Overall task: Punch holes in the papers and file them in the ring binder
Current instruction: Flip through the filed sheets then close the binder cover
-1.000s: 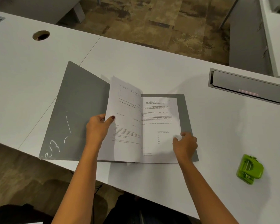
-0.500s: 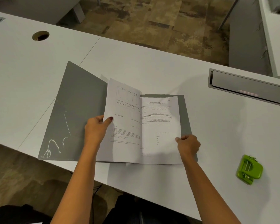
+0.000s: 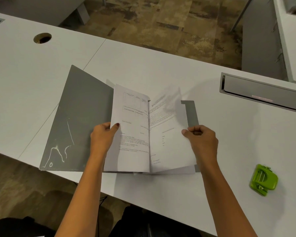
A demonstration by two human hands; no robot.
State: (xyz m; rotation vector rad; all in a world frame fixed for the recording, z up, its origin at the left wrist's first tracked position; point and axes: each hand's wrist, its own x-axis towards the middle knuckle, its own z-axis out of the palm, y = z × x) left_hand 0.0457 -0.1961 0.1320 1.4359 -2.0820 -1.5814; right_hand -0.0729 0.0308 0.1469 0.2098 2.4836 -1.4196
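A grey binder lies open on the white desk, its left cover tilted up. Printed papers sit inside it. My left hand holds the left sheets upright by their outer edge, thumb on the page. My right hand pinches the right edge of the top right-hand sheet, which is lifted and blurred at its far end. A green hole punch rests on the desk to the right, apart from both hands.
A grey cable tray lid is set into the desk at the right. A round cable hole is at the far left. The desk's near edge runs under the binder, and patterned carpet lies beyond.
My right hand has moved up the right page's edge, gripped it and lifted it off the binder's back cover. The left hand has held still.
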